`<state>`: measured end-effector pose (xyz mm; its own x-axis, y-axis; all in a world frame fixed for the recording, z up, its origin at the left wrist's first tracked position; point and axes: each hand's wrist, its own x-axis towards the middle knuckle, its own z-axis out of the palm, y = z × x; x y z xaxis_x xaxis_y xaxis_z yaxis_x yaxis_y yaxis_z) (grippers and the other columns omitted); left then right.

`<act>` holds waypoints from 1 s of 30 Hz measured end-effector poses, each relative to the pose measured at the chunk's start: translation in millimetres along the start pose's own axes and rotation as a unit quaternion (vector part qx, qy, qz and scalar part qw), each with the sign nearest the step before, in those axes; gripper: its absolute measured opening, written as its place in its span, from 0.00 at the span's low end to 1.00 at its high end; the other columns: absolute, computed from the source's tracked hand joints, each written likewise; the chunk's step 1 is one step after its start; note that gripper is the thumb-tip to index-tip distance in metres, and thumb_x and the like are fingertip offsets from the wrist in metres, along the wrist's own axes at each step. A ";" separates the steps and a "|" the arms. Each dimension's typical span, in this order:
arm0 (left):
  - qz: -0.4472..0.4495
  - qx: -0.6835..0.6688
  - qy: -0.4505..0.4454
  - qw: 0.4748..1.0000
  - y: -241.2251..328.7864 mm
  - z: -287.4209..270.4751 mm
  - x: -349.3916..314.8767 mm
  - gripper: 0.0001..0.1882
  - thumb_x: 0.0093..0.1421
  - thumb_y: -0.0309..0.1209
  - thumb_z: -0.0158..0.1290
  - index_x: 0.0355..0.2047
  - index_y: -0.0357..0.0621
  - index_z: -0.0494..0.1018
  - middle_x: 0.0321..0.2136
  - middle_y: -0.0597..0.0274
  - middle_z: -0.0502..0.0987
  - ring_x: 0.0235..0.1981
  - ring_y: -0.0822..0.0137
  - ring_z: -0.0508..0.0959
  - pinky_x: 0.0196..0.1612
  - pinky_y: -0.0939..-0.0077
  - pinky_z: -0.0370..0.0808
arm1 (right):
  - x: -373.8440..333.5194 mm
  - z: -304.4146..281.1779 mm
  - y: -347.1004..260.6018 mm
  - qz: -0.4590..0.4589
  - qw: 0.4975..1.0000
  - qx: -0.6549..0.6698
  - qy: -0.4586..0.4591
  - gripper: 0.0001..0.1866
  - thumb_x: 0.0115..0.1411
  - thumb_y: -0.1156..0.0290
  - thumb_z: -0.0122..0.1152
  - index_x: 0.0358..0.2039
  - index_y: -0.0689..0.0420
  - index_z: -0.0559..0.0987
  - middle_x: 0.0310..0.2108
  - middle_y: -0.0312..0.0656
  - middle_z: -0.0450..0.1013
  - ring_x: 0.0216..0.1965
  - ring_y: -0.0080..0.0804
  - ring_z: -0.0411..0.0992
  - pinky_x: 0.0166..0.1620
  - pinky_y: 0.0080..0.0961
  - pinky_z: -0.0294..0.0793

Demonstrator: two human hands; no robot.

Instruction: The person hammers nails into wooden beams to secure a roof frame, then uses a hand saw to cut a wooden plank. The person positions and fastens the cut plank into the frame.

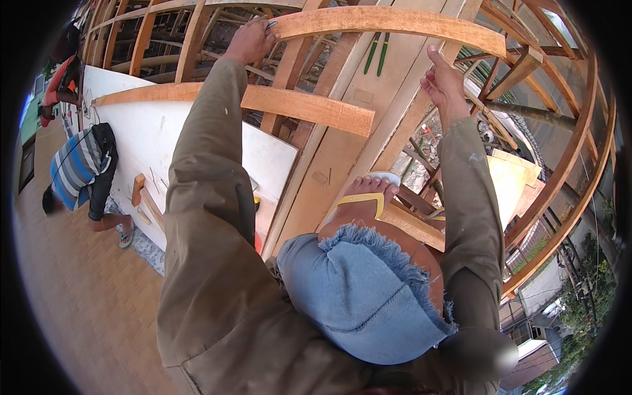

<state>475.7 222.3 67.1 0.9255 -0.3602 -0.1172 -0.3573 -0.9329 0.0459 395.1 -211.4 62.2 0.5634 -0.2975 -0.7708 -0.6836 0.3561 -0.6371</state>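
At the far left end of a curved wooden beam (pixel 388 21), my left hand (pixel 252 41) is closed, with the tip of a slim blue pen-like thing (pixel 271 25) showing at its fingers. My right hand (pixel 444 84) is raised below the beam's right part, thumb stretched up and fingers loosely bent and apart. Nothing shows in it. A second curved wooden piece (pixel 309 110) passes beneath my left forearm. Between my hands, a tool with two green handles (pixel 376 54) lies on the long flat board (pixel 395 66).
My sandalled foot (pixel 368 197) rests near the board, above an open timber frame. A white panel (pixel 151 125) stands at left, with wood offcuts (pixel 148 201) beside it. A person in a striped shirt (pixel 76 164) bends over there; another wears red (pixel 56 92). Curved ribs (pixel 582 164) rise at right.
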 end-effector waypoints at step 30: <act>-0.574 -0.480 0.169 0.641 108.6 -1.2 -328.0 0.19 0.68 0.44 0.55 0.29 0.40 0.70 0.25 0.68 0.67 0.27 0.73 0.67 0.30 0.71 0.65 | -60.9 -95.1 64.2 -0.320 0.931 -0.172 -0.030 0.13 0.64 0.71 0.65 0.46 0.62 0.78 0.32 0.33 0.74 0.32 0.16 0.70 0.34 0.18 0.72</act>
<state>133.5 239.2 111.7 0.5416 0.7361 -0.4060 0.6758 -0.0940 0.7311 272.8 -254.8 68.5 0.9242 -0.2980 -0.2387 -0.3012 -0.1851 -0.9354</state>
